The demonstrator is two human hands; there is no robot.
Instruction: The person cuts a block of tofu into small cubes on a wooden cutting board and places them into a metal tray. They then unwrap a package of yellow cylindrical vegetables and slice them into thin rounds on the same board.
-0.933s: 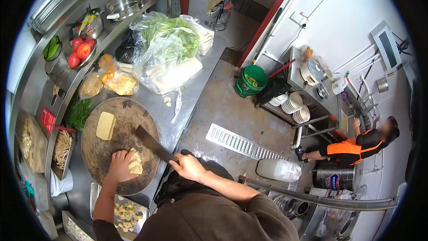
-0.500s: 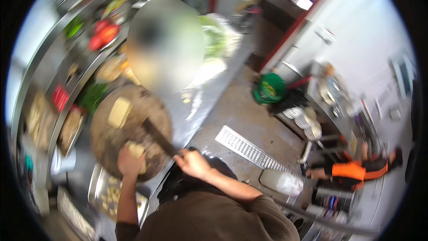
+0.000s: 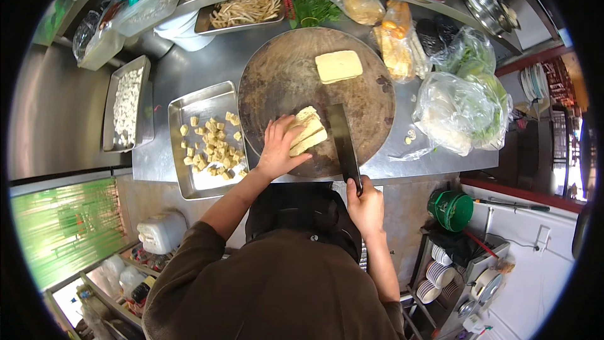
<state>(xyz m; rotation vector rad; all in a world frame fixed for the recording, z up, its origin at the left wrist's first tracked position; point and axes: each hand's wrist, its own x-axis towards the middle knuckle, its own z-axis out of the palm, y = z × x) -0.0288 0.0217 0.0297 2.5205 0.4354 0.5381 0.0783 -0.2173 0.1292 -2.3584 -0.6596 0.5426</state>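
Your left hand [image 3: 279, 150] hides the near-left end of the cut tofu [image 3: 309, 137], toward six o'clock on the round chopping board [image 3: 267, 66]; your right hand [image 3: 366, 206] hides most of the handle. The board's six o'clock rim sits close to the counter's [image 3: 453, 162] front edge, with bare wood from nine to twelve. Your left fingers, half curled, hold the tofu; your right fingers wrap the handle of the cleaver [image 3: 343, 140], blade pointing toward twelve just beside the tofu.
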